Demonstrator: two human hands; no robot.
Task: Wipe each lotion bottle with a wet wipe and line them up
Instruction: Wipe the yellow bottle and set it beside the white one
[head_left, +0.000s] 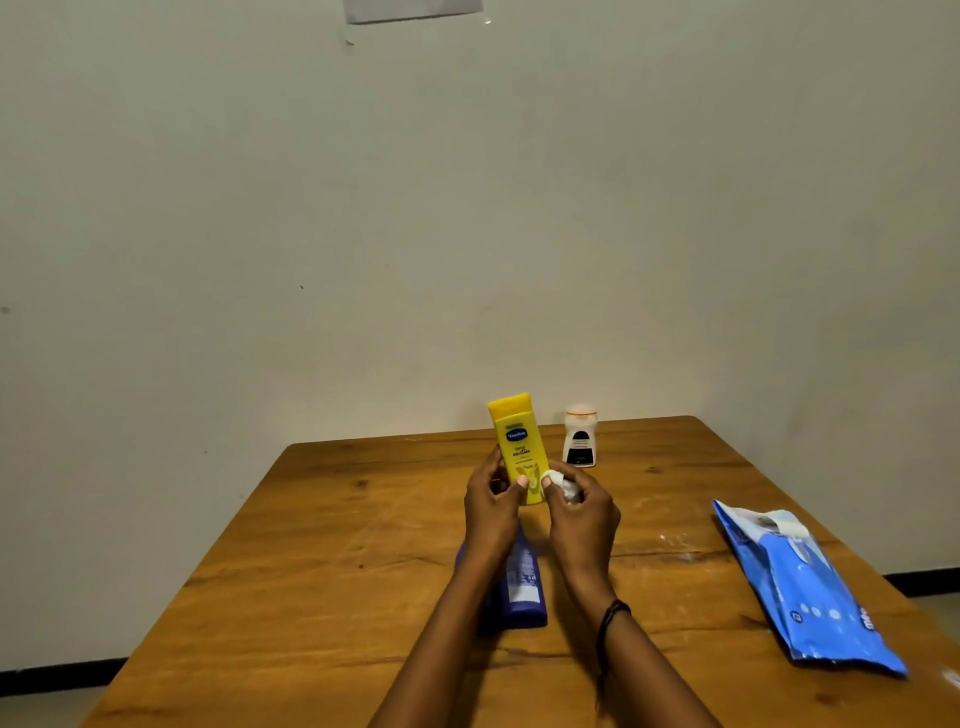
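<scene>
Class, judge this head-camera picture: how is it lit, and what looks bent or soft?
Head view: dim, warm, even light; arms cast soft shadows on the table; wide-angle lens bows its edges; the yellow bottle shows a legible logo, the white bottle blurred print.

Yellow bottle (519, 449): cap up, leaning slightly left, held above the desk (337, 545) in my left hand (491, 506).
Wet wipe (558, 480): white, bunched, pinched in my right hand (582, 512) against the yellow bottle's lower right side.
White bottle (580, 436): upright near the desk's far edge.
Purple bottle (519, 582): lying flat on the desk beneath my wrists.
</scene>
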